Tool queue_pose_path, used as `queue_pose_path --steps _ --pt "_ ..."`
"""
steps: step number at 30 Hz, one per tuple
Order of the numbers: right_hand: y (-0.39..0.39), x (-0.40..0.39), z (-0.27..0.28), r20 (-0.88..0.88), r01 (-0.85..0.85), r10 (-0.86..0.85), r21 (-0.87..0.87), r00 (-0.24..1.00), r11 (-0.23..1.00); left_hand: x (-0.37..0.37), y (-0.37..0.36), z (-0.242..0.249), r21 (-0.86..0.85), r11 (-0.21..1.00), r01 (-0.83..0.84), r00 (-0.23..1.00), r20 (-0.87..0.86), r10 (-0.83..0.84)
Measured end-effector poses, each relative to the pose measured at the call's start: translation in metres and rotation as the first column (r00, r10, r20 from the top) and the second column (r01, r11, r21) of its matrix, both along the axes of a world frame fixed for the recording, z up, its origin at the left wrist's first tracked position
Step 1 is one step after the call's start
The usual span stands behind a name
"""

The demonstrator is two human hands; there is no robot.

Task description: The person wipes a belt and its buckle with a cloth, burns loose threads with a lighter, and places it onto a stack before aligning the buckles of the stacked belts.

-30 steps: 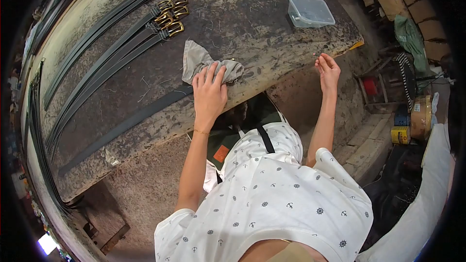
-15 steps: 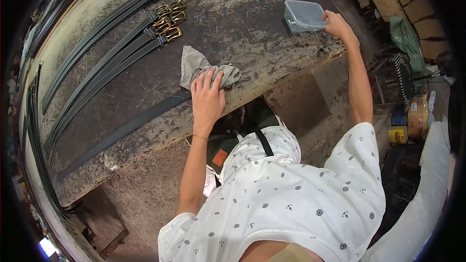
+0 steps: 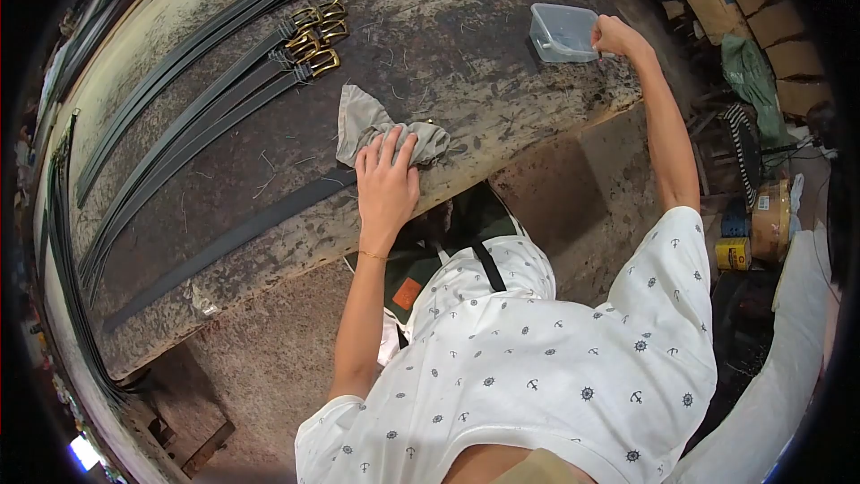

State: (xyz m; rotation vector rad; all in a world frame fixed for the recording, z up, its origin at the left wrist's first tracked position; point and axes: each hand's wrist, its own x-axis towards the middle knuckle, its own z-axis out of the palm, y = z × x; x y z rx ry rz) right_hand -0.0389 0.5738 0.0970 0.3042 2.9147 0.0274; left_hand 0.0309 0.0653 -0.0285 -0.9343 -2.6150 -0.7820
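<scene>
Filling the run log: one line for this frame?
left hand: on grey cloth | right hand: gripping clear plastic box | belts: on table

A crumpled grey cloth rag [image 3: 381, 133] lies bunched on the stained, mottled worktop near its front edge, its near part pressed flat under fingers. A clear, rectangular plastic container [image 3: 562, 32] with a lid sits upright near the worktop's far right corner, gripped at its right side.

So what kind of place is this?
Probably a leather-belt workshop. Rows of dark belts with brass buckles lie on a stained worktable, with a cloth under the left hand and tins nearby.
</scene>
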Motion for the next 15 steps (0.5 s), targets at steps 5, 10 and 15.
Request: queue_pose_path --steps 5,10,15 --pt "0.0022 -0.0018 -0.0015 0.022 -0.004 0.005 -0.014 1.000 1.000 0.0000 -0.0002 0.0009 -0.002 1.000 -0.001 1.000 0.002 0.001" --pt "-0.0031 0.0010 0.0016 0.011 0.021 -0.021 -0.037 1.000 0.999 0.0000 -0.0005 0.0002 0.011 1.000 0.005 1.000 0.014 -0.005" --pt "0.0039 -0.0001 -0.0033 0.015 0.024 -0.024 -0.033 1.000 0.999 -0.0001 -0.0006 0.0002 0.012 1.000 0.004 1.000 0.009 -0.004"
